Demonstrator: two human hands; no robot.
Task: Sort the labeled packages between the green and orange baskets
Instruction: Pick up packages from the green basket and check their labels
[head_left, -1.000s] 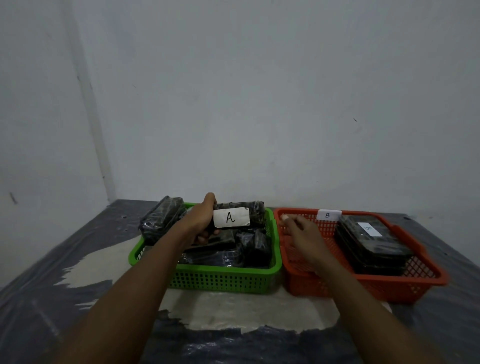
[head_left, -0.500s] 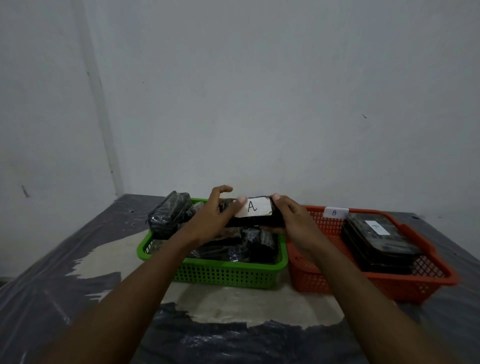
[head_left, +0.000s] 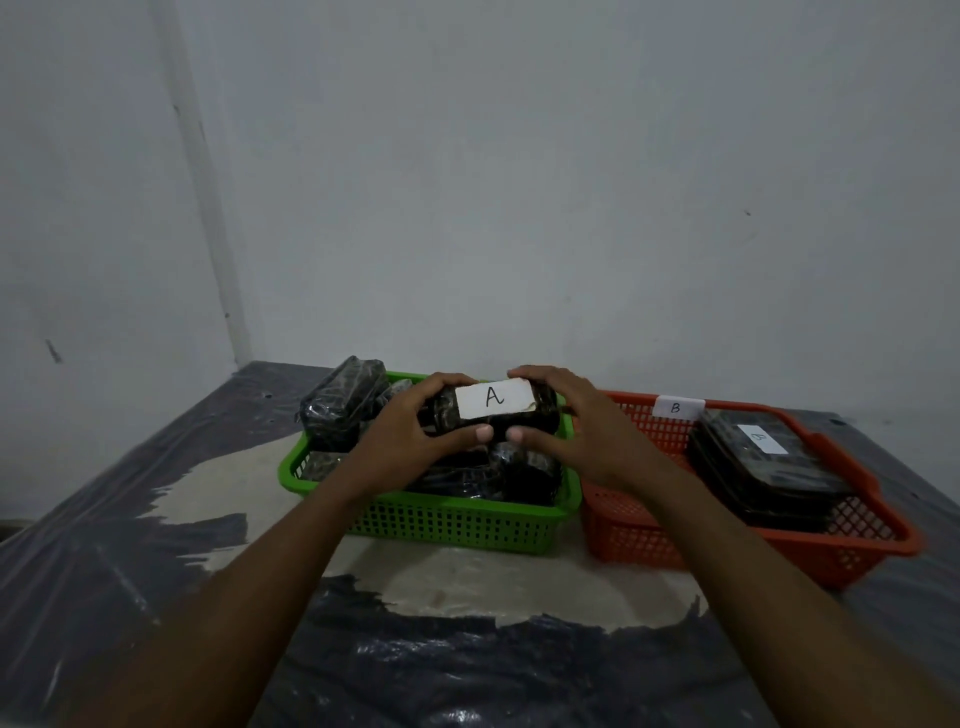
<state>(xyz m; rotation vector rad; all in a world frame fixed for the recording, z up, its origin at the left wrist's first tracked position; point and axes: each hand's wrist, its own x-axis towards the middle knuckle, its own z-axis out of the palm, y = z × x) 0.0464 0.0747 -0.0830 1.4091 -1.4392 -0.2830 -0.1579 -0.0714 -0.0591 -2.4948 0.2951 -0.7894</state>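
Note:
A black wrapped package with a white label "A" (head_left: 496, 402) is held above the green basket (head_left: 441, 525). My left hand (head_left: 410, 436) grips its left end and my right hand (head_left: 576, 431) grips its right end, thumbs meeting under the label. Several more black packages (head_left: 343, 405) lie in the green basket, one leaning on its far left rim. The orange basket (head_left: 639, 530) stands to the right with a "B" tag (head_left: 675, 408) on its back rim. Black packages labelled "B" (head_left: 763, 457) are stacked in its right half.
Both baskets stand side by side on a table covered with dark plastic sheet (head_left: 467, 670), worn pale in front of the baskets. Grey walls rise right behind the baskets and along the left side.
My right hand came over from the orange basket and took the right end of the "A" package. The package rose and shifted right over the green basket; both hands now grip it.

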